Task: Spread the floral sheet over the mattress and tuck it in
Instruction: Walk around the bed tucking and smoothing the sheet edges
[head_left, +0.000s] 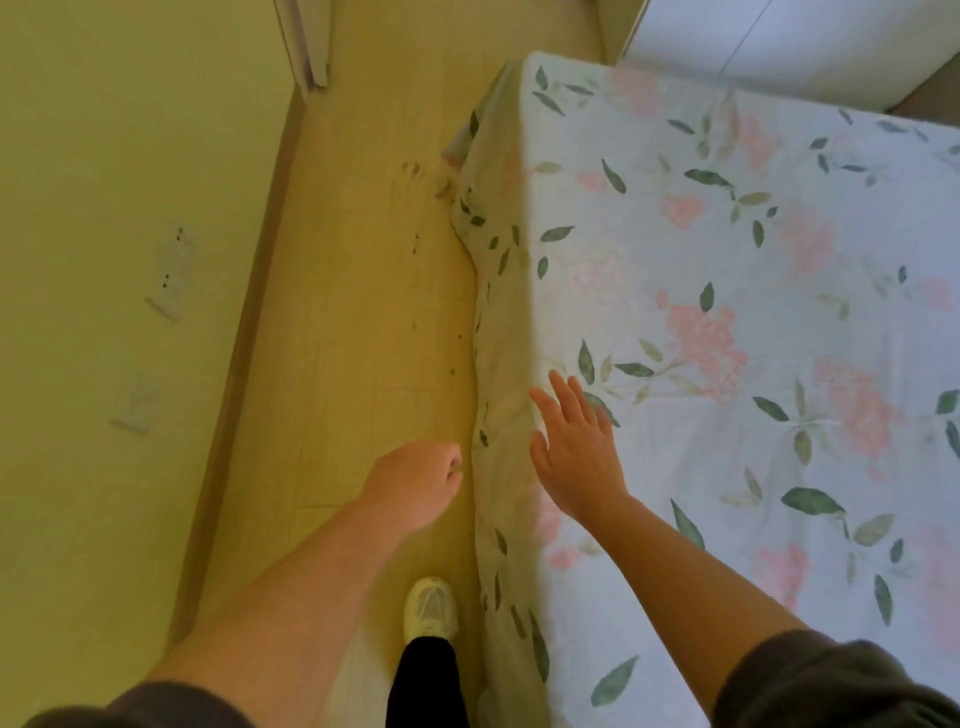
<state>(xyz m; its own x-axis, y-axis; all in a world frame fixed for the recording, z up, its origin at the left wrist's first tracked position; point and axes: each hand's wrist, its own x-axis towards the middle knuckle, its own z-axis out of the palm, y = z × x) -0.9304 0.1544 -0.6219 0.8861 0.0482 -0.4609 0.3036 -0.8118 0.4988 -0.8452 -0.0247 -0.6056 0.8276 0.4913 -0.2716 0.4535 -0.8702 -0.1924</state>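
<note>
Wall sockets (174, 270) noted far left. Left hand (415, 483) held with fingers curled, just beside the hanging edge of the floral sheet (727, 312); a pinch on cloth cannot be told. Right hand (574, 441) laid flat, fingers spread, on the sheet, which is draped over mattress top and side.

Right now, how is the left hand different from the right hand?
The left hand has curled fingers; the right hand has straight, spread fingers. The left hand is over the floor; the right hand is over the floral sheet, where it bends down the side. Whether the left hand pinches cloth is unclear. Both are bare.
</note>
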